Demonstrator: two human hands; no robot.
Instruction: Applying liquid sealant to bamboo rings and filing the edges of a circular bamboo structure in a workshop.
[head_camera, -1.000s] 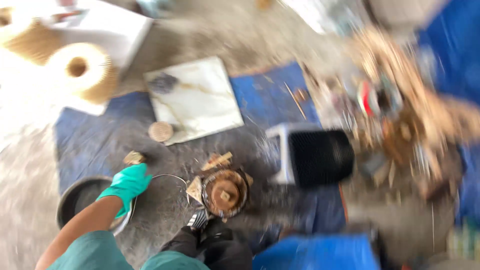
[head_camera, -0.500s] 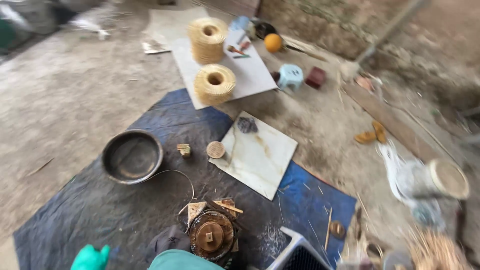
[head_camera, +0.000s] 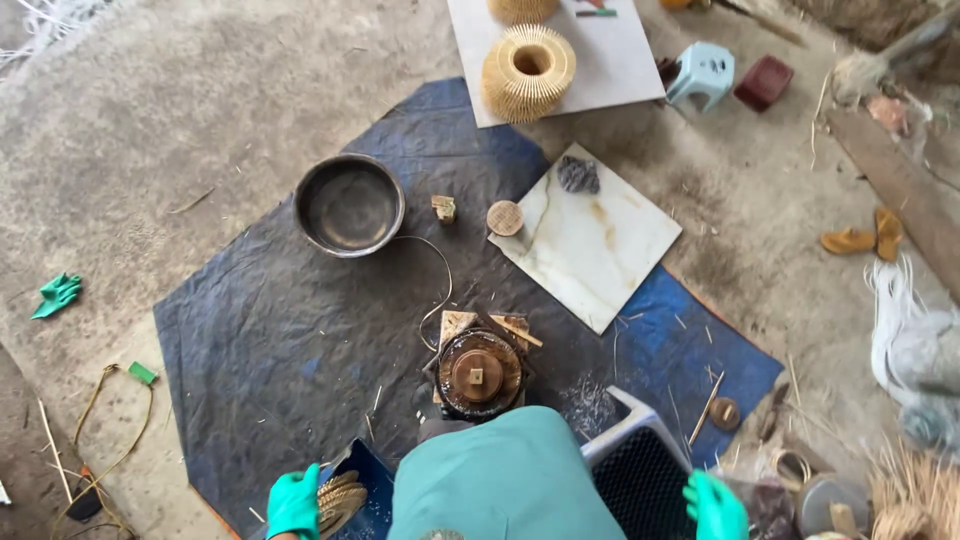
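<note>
**Two gloved hands low at the frame edge, woven disc under the left**

Left hand in a green glove, closed over the rim of a flat woven disc: tan, straw-coloured, ribbed in curved rows, lying on a blue patch at the bottom edge of the dark tarp. Only part of the disc visible, so long axis impossible to tell; exposed edge turned toward the right and up, toward the round dark stand. Right hand, also gloved green, lowered beside the black mesh crate, near a cluttered pile of round tins; grip impossible to tell, nothing clearly held.

Counted: two gloved hands; one loose green glove well apart on the concrete at left; one dark metal bowl on the tarp; one marbled white tile with one small woven round touching its corner and one dark grey lump on top; two ribbed straw cylinders on a white board above, the farther one cut by the frame; one pale blue stool; one small wooden block just beside the bowl.
</note>
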